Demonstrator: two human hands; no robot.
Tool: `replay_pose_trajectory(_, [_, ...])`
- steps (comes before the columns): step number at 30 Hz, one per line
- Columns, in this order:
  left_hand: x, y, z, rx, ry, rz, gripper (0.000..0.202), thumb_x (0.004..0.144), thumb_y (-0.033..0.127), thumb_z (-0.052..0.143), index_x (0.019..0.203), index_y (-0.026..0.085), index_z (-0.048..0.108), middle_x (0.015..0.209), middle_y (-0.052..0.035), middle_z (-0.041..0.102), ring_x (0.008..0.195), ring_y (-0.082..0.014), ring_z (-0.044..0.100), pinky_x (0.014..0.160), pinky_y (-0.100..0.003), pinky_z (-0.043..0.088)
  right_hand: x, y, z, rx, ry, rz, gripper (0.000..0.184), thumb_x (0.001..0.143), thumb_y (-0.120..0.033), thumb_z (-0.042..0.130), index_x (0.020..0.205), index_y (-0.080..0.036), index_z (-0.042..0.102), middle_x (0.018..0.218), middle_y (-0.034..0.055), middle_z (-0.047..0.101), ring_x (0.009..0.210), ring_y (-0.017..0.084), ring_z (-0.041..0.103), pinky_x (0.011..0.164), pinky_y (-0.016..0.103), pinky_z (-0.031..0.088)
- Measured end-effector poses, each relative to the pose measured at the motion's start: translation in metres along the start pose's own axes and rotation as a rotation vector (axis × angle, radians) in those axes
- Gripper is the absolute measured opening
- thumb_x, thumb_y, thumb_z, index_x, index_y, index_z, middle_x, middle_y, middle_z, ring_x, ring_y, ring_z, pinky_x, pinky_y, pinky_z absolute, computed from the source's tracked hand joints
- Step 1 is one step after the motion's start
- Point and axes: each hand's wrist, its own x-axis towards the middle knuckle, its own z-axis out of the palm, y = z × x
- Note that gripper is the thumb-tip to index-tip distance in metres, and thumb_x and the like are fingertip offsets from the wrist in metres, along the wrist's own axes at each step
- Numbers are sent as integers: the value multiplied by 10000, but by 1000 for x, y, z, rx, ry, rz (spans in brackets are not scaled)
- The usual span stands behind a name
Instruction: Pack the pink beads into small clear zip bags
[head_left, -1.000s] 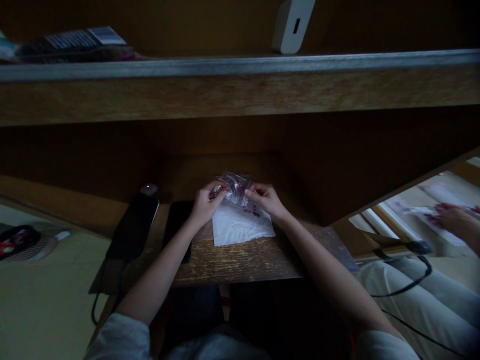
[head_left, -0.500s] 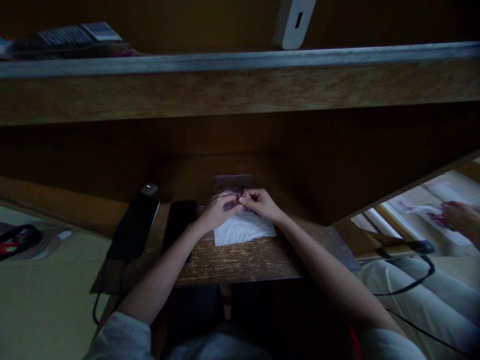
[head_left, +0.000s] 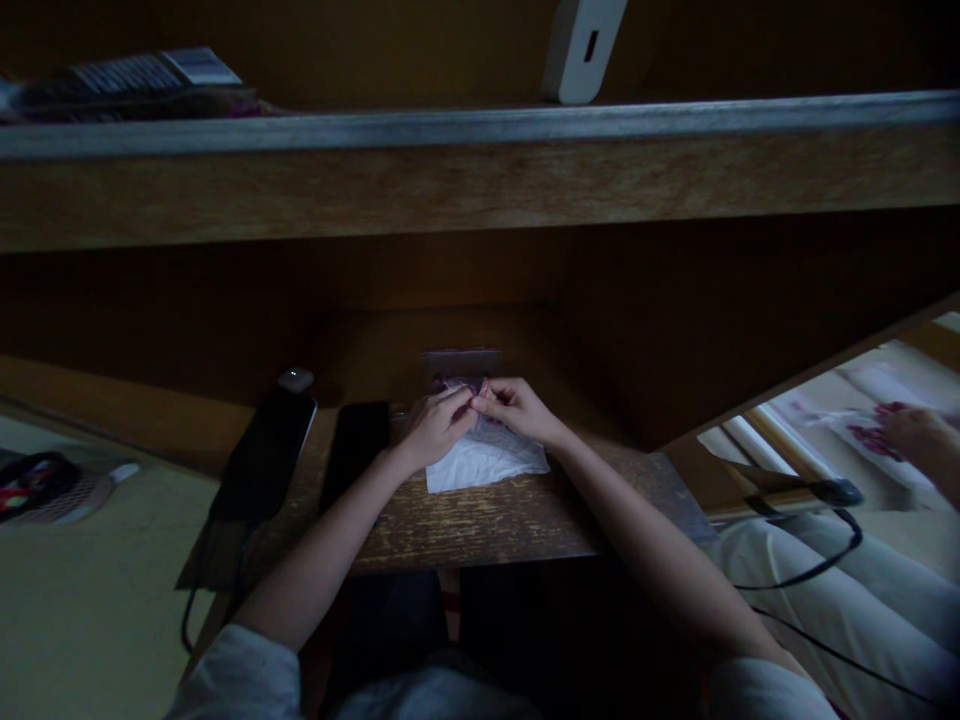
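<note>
My left hand [head_left: 437,428] and my right hand [head_left: 519,408] meet above a white cloth or paper sheet [head_left: 487,462] on the wooden desk. Both are closed, fingertips pinched together on a small pinkish piece [head_left: 480,396] whose kind I cannot make out. Just behind the fingers lies a clear plastic bag [head_left: 461,362] with small dark purple-red bits [head_left: 448,382] at its near part. My fingers hide much of the bag and the held piece.
Left of my hands lie a black phone [head_left: 354,450], another dark phone-like device [head_left: 270,450] with a cable, and a small white case [head_left: 295,379]. A shelf [head_left: 480,175] crosses above, bearing a white device [head_left: 583,50]. At right, another person's hand [head_left: 919,440] holds reddish bits.
My left fingers have drawn in a little, and the dark piece seen between them earlier is now mostly covered. The hands stay over the white sheet. The view has shifted slightly.
</note>
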Motion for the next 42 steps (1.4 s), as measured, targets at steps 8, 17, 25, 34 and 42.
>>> replay_pose_trajectory(8, [-3, 1, 3, 269, 87, 11, 176, 886, 240, 451, 740, 191, 535, 721, -17, 592, 662, -156, 541, 627, -260, 373, -1, -1, 2, -112, 76, 17, 465, 787, -563, 549, 576, -155, 480, 543, -32, 396, 520, 81, 331, 487, 218, 252])
replay_pose_trajectory(17, [-2, 5, 2, 339, 90, -19, 166, 872, 232, 451, 731, 204, 535, 707, -17, 600, 655, -160, 559, 613, -260, 366, -2, -3, 4, -223, 114, 14, 484, 812, -568, 509, 572, -148, 508, 525, -27, 414, 504, 80, 329, 477, 217, 238])
replay_pose_trajectory(25, [-3, 4, 4, 391, 143, -31, 172, 869, 228, 452, 729, 202, 549, 725, -32, 620, 671, -174, 566, 616, -269, 364, -3, -9, 6, -326, 161, -23, 471, 836, -513, 505, 532, -155, 476, 495, -32, 387, 483, 74, 314, 479, 221, 233])
replay_pose_trajectory(34, [-4, -3, -8, 205, 244, -15, 228, 866, 273, 479, 663, 197, 550, 652, 1, 589, 610, -137, 539, 600, -241, 370, -5, -2, 1, -233, 226, -10, 392, 817, -437, 556, 554, -167, 452, 538, -25, 429, 515, 85, 373, 496, 219, 276])
replay_pose_trajectory(42, [2, -10, -10, -193, 272, -109, 206, 833, 337, 558, 718, 178, 620, 700, -3, 645, 641, -134, 585, 608, -230, 426, -1, 8, -5, 126, 359, 11, 301, 718, -382, 682, 708, -192, 449, 621, -46, 449, 514, 78, 405, 480, 207, 318])
